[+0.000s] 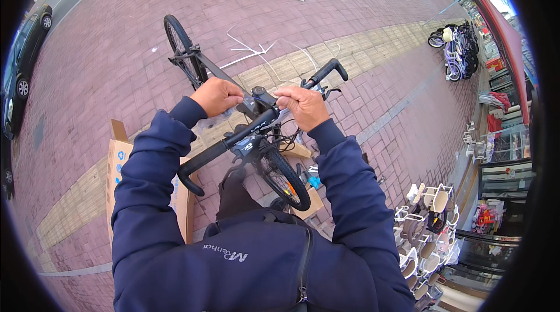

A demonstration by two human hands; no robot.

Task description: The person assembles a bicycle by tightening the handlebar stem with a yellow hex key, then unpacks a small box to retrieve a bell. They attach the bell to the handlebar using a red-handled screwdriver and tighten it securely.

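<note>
A black bicycle stands in front of me, its handlebar (238, 136) crossing close to my body and its stem (262, 97) between my hands. My left hand (219, 97) is closed, left of the stem. Thin clear plastic (214, 119) hangs beneath it, apparently held in the fingers. On the other side, my right hand (303, 105) is pinched just above the handlebar; what its fingertips hold is too small to make out. The front wheel (284, 176) points toward me, and the rear wheel (182, 44) lies farther off.
An open cardboard box (114, 163) stands at my left. Wrenches (313, 169) and a smaller carton (309, 204) lie by the front wheel. White straps (256, 51) are strewn on the brick paving. A shoe rack (429, 224) stands right; parked bicycles (458, 52) are beyond.
</note>
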